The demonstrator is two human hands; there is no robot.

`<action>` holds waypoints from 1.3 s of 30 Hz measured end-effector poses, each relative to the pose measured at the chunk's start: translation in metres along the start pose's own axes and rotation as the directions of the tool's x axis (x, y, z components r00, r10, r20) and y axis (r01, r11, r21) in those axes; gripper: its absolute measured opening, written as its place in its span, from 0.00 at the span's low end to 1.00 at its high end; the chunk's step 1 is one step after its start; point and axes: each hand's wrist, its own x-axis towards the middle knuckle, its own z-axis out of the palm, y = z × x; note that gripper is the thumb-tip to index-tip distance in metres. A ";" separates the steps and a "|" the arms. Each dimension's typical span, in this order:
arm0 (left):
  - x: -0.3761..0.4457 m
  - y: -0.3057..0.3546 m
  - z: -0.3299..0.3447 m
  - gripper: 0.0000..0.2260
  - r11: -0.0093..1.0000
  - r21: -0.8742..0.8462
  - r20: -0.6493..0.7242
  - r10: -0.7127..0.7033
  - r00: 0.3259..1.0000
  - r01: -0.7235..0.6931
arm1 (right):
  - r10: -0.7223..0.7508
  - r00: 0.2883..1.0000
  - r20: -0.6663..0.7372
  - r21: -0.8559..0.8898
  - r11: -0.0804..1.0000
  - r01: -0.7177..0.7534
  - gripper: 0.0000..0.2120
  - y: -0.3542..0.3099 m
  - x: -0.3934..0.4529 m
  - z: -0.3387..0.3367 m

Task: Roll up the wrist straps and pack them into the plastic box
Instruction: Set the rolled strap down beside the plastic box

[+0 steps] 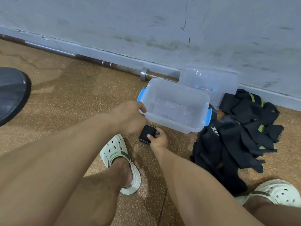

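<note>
**Rolled strap at the box's near side**

Speckled brown floor (78,98) runs back to a scuffed grey wall (146,22). Nearest the camera stand two pale clogs, one (121,162) between the forearms and one (275,193) at the lower right. Just past the first clog, the right hand (158,139) pinches a rolled black wrist strap (146,134) between thumb and curled fingers; the roll sits low over the floor, to the left of that hand and directly below the near side of the plastic box (175,103). Whether the roll touches the floor cannot be told.

Above the roll, the left hand (130,116) grips the box by its near left corner, thumb over the rim and fingers curled beneath, close to the blue latch (141,94). The box is clear and tilted, with its left end lifted. A second blue latch (209,116) shows on its right end.

Right of the box, a loose heap of black straps (236,137) lies on the floor, some with green bands, one with white lettering. The box's right end is touching or overlapping this heap.

Behind the box, the clear lid (210,84) leans against the wall's base. A steel barbell (91,58) lies along the foot of the wall, and a dark weight plate (11,93) shows at the left edge.
</note>
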 end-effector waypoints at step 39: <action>0.002 0.004 0.000 0.20 1.000 -0.008 0.009 -0.017 1.000 0.017 | -0.292 0.904 0.313 -0.771 0.478 0.421 0.31 -0.021 -0.013 -0.024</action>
